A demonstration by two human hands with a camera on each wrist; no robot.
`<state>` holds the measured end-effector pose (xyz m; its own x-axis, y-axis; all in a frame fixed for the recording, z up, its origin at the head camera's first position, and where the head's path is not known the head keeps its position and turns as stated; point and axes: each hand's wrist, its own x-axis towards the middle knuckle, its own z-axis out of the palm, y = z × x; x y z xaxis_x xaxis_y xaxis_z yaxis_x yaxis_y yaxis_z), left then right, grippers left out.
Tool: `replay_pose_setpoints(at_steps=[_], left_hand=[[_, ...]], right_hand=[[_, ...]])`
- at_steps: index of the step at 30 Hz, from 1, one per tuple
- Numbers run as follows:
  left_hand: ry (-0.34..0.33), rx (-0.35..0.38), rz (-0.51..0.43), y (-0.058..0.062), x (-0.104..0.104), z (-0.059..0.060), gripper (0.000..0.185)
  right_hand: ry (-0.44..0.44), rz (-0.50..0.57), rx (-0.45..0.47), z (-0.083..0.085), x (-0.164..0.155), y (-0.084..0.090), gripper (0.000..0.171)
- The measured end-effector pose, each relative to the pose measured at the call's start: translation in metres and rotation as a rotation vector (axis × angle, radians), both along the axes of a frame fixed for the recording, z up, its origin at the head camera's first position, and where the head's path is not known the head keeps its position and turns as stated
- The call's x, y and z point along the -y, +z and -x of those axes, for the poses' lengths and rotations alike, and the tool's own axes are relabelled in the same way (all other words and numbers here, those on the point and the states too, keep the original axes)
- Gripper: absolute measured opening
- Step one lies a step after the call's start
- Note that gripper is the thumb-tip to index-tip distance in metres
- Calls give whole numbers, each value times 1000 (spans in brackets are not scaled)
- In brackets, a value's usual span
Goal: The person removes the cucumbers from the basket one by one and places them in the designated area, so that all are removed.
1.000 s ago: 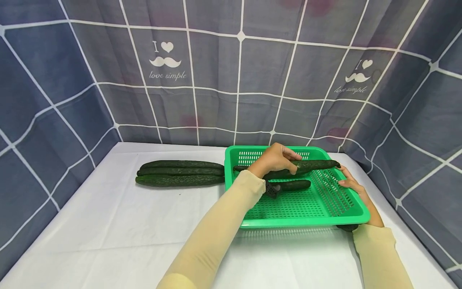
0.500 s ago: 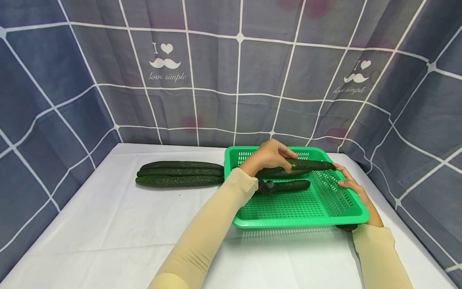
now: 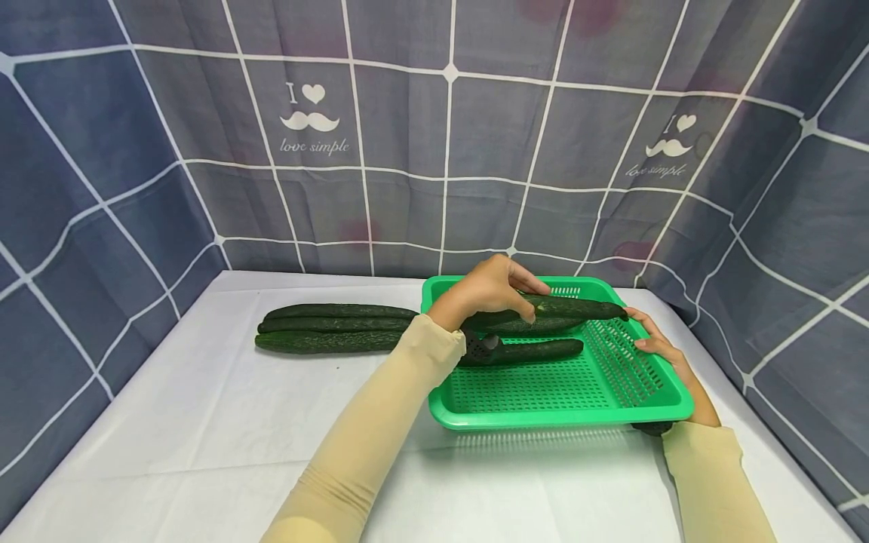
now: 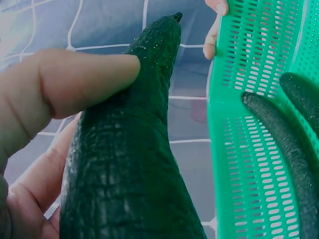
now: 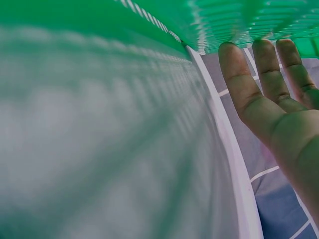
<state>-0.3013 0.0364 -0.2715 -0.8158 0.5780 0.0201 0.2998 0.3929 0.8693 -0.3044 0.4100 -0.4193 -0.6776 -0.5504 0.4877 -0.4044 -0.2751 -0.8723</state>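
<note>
My left hand [image 3: 524, 300] grips a long dark green cucumber [image 3: 570, 311] and holds it lengthwise over the green slotted basket [image 3: 563, 415]. In the left wrist view the thumb [image 4: 75, 84] presses on the bumpy cucumber [image 4: 134, 169]. A second cucumber [image 3: 539, 350] lies inside the basket, below the held one. My right hand [image 3: 653, 341] rests with straight fingers [image 5: 249, 84] against the basket's right wall [image 5: 99, 124] and holds nothing.
Three more cucumbers [image 3: 333, 328] lie side by side on the white table [image 3: 204, 422], left of the basket. Blue checked cloth walls [image 3: 407, 151] close in the table at the back and both sides.
My left hand has drawn the held cucumber a little to the left and slightly upward over the basket. The right hand stays at the basket's right rim.
</note>
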Motion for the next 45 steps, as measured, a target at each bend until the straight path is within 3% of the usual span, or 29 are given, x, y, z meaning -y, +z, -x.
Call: replay_pose_setpoints(at_steps=[3,5,10,20,27,33,45], left_hand=[[-2,2,-9,1,7,-2,42],[-2,0,-9,2,12,-3,42],[-4,5,-8,2,23,-7,43],[-11,-16,-33,1,45,-17,44],[2,-44,-15,2,57,-26,43],[16,-93,16,-2,68,-35,43],[42,-151,-21,-14,98,-49,42]], right_hand=[[123,107,191,-7,0,1,77],[123,115,208,-10,1,1,75],[84,87,183,-13,4,4,75],[161,133,217,-12,4,3,75],[122,94,217,-14,2,5,74],[126,105,218,-12,3,4,74],[132,110,220,-15,3,2,75]])
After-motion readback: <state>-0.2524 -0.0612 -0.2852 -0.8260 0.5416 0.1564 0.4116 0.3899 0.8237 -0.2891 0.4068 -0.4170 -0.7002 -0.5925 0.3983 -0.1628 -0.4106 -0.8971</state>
